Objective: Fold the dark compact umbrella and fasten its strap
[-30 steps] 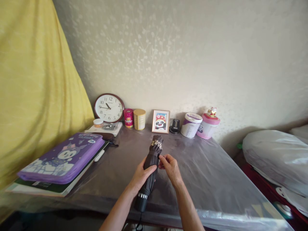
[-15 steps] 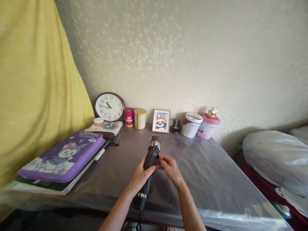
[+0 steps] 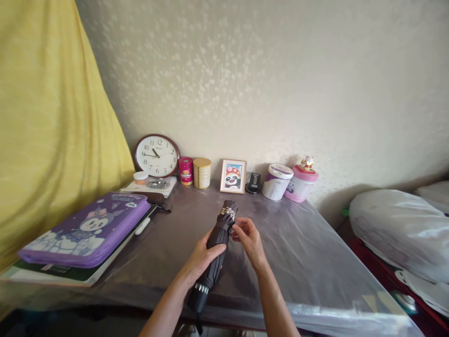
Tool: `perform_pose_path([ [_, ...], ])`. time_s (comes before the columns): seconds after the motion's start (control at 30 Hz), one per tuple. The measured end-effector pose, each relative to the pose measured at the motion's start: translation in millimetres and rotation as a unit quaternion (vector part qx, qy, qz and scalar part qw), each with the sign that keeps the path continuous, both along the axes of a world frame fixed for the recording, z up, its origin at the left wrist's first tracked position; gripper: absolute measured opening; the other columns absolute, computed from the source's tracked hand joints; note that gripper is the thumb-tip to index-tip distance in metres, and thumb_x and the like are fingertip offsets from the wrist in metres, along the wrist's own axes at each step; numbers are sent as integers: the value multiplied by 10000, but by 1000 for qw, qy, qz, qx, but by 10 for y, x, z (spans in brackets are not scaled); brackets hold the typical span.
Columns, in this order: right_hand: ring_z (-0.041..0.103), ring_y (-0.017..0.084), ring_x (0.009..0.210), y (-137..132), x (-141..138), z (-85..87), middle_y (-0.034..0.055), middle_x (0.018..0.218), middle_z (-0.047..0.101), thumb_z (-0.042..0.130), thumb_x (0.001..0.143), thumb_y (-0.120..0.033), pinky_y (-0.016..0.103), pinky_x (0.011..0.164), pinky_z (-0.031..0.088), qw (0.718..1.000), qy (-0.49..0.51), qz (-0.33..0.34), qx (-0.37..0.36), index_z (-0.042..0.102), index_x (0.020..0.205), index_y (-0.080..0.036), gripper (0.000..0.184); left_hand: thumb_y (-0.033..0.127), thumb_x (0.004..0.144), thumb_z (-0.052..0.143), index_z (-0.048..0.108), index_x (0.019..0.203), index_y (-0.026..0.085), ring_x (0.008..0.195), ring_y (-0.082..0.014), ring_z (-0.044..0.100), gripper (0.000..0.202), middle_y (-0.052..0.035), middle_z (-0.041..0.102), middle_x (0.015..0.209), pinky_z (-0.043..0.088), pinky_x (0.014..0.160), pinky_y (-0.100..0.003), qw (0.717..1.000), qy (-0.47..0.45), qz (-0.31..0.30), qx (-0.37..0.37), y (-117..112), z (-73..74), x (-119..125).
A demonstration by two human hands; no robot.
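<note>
A folded dark umbrella (image 3: pixel 218 236) is held slanted above the table (image 3: pixel 301 262), its tip pointing away from me and its handle (image 3: pixel 197 299) toward me. My left hand (image 3: pixel 201 258) is wrapped round the middle of the umbrella. My right hand (image 3: pixel 246 235) is at the umbrella's right side, just below the pale ring of rib tips near its top, its fingertips pinched together against the fabric. What the fingertips pinch is too small to make out.
Along the wall stand a round clock (image 3: pixel 156 155), a red tin (image 3: pixel 185 171), a gold tin (image 3: pixel 202 172), a framed panda picture (image 3: pixel 233 176), a purple tub (image 3: pixel 278 181) and a pink tub (image 3: pixel 301 182). A purple case (image 3: pixel 87 227) lies on books at left. A yellow curtain (image 3: pixel 49 140) hangs left.
The umbrella's tip has swung slightly right and its handle has dropped lower left. My right hand has shifted up a little toward the rib tips; my left hand keeps its grip.
</note>
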State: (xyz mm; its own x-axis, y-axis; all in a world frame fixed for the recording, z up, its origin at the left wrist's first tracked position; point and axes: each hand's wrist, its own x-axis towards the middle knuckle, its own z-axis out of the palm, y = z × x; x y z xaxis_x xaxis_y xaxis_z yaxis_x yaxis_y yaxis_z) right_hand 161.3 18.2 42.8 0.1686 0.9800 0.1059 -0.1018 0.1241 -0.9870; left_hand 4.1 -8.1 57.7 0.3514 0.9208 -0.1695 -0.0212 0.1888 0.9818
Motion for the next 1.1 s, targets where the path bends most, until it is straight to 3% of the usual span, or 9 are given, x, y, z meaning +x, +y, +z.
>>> perform_pose_path([
  [0.1, 574, 121, 603, 10, 44, 11, -23, 735, 579, 673, 652, -386, 267, 583, 492, 999, -8, -14, 40, 582, 954, -219, 356, 343, 718, 585, 490, 1132, 220, 466, -120, 532, 443, 33, 516, 618, 452, 454, -248, 1000, -1, -11, -9, -10, -39, 1],
  [0.33, 532, 128, 590, 26, 166, -40, -7, 641, 570, 638, 691, -379, 258, 583, 457, 992, -101, -41, 67, 593, 729, -182, 206, 354, 719, 594, 471, 1183, 242, 457, -114, 536, 493, 36, 527, 623, 438, 431, -223, 999, 0, -43, -25, -56, -64, 10],
  [0.43, 522, 125, 574, 11, 214, -12, -10, 628, 560, 602, 729, -378, 249, 575, 435, 981, -165, -49, 93, 589, 711, -189, 190, 367, 719, 594, 469, 1186, 249, 448, -115, 542, 498, 40, 526, 613, 427, 418, -213, 997, -4, -65, -38, -68, -85, 0],
  [0.53, 510, 123, 556, -8, 257, 20, -18, 596, 538, 565, 761, -387, 248, 564, 425, 984, -146, -62, 85, 579, 738, -186, 202, 376, 720, 590, 472, 1168, 232, 446, -119, 547, 484, 33, 533, 606, 405, 398, -201, 994, -27, -94, -58, -46, -147, -7],
  [0.63, 551, 144, 696, -15, 295, 22, 5, 752, 578, 604, 738, -364, 270, 662, 449, 989, -110, -31, 93, 578, 820, -191, 193, 394, 735, 567, 500, 1078, 182, 458, -112, 542, 409, 7, 559, 630, 395, 401, -197, 990, -71, -96, -79, -13, -189, -8],
  [0.73, 543, 163, 850, -5, 311, -5, 25, 993, 546, 671, 681, -318, 294, 768, 442, 979, -155, -6, 131, 585, 905, -217, 261, 399, 746, 558, 505, 1007, 166, 481, -106, 544, 354, -5, 573, 655, 402, 417, -198, 987, -100, -79, -96, -2, -199, -5],
  [0.93, 502, 133, 691, 26, 257, -50, -1, 812, 519, 652, 695, -334, 270, 663, 435, 960, -220, -93, 146, 575, 797, -205, 182, 392, 746, 558, 485, 981, 175, 435, -98, 526, 328, 5, 570, 637, 379, 384, -192, 982, -112, -116, -95, -27, -225, 17],
  [1.1, 488, 129, 641, 37, 189, -77, -2, 751, 527, 651, 684, -383, 267, 632, 422, 949, -246, -167, 106, 584, 730, -193, 207, 395, 740, 558, 483, 999, 173, 452, -105, 539, 349, 2, 576, 642, 392, 394, -200, 979, -106, -131, -117, -41, -223, 47],
])
